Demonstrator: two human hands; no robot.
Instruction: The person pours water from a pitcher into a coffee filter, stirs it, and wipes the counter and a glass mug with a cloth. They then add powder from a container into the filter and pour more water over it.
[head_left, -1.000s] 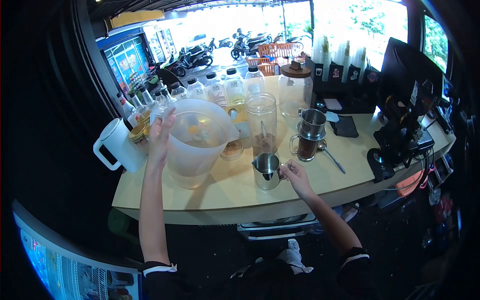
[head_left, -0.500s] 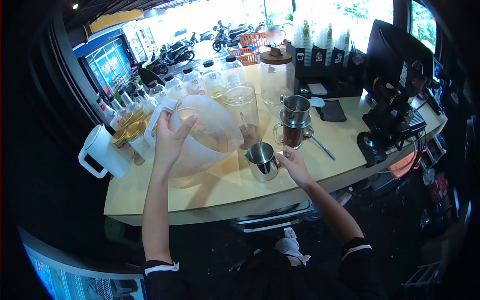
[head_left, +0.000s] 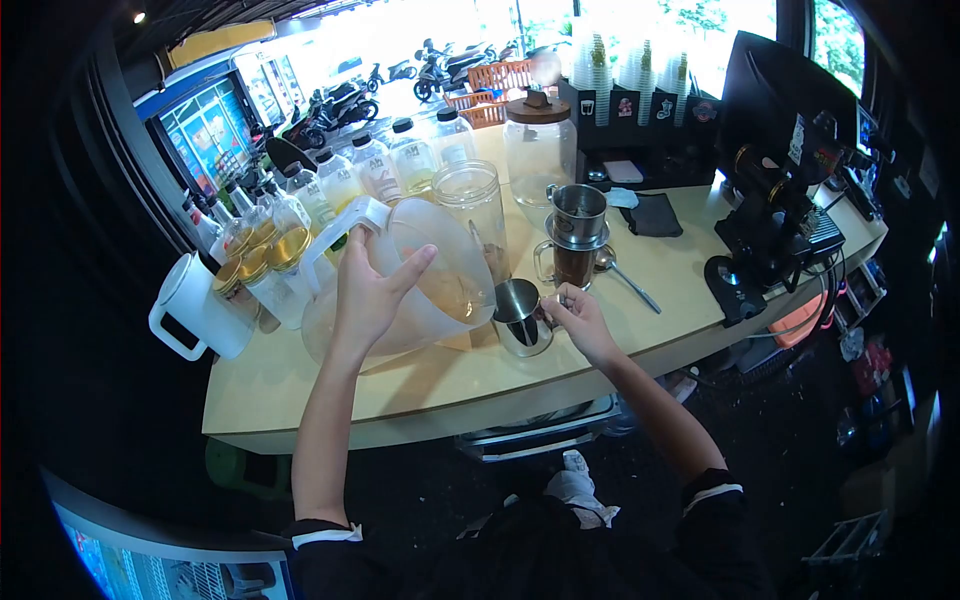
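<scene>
My left hand [head_left: 375,285] grips the handle of a large translucent pitcher [head_left: 430,265], which is tilted toward the right over the counter. Inside it some amber liquid shows. The pitcher's mouth is close to a small steel jug [head_left: 522,318], whose handle my right hand [head_left: 580,318] pinches. Behind the jug stands a tall clear jar [head_left: 470,205]. A metal drip filter [head_left: 578,212] sits on a glass mug [head_left: 572,266] of dark liquid, with a spoon [head_left: 630,280] to its right.
A white jug [head_left: 205,305], gold-lidded jars [head_left: 255,262] and capped bottles [head_left: 375,165] line the left and back. A lidded glass jar [head_left: 540,150], a dark cloth [head_left: 655,214], cup stacks [head_left: 637,75] and a black machine [head_left: 775,225] stand farther right.
My left hand and the pitcher have moved right, and the pitcher is tipped farther toward the steel jug. The whole view has shifted slightly.
</scene>
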